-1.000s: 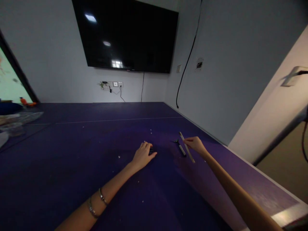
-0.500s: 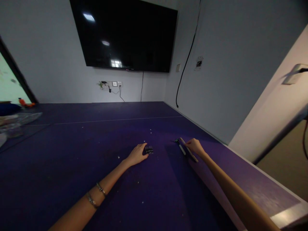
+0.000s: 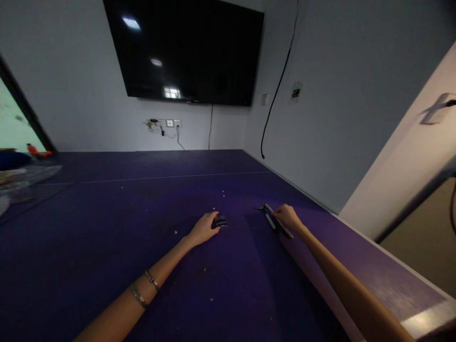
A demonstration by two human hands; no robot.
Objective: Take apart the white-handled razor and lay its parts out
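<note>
My left hand (image 3: 204, 229) rests on the purple tabletop, thumb and fingers closed around one end of a small dark block with clear parts (image 3: 221, 221). Its exact kind is too small to make out. To the right, my right hand (image 3: 288, 216) pinches the edge of a slim, flat, dark slab with a pale rim (image 3: 285, 231), tilted up on its long side. Close along the slab's left side lies a thin stick with a whitish handle (image 3: 270, 220) and a dark, partly green head. Whether the stick touches the slab, I cannot tell.
Small white scraps (image 3: 175, 232) dot the purple table (image 3: 142, 261). Clear plastic wrapping (image 3: 42, 175) and an orange object (image 3: 37, 152) lie at the far left. A large television (image 3: 192, 52) hangs on the wall, and a black cable (image 3: 272, 104) dangles near the corner.
The slab in my right hand has tipped slightly, showing more of its dark face. My left hand and the small block stay put.
</note>
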